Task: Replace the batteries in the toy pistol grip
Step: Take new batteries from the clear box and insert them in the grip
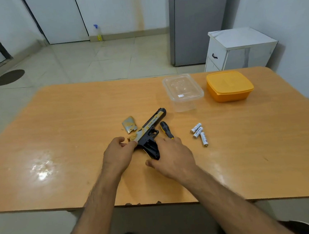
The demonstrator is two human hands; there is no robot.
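A black and gold toy pistol (151,124) lies on its side on the wooden table (75,123), barrel pointing away, its black grip open toward me. My left hand (118,153) pinches the pistol's rear end. My right hand (172,158) rests flat beside the grip, fingers spread, touching the grip's right edge. The removed grey and gold grip cover (129,124) lies just left of the pistol. A black and yellow screwdriver (166,132) sits right of the trigger guard. Three white AA batteries (199,132) lie farther right.
A clear plastic container (183,92) and an orange lidded box (229,86) stand at the table's far right. Beyond the table are a white cabinet (237,50), a grey fridge (197,19) and a tiled floor.
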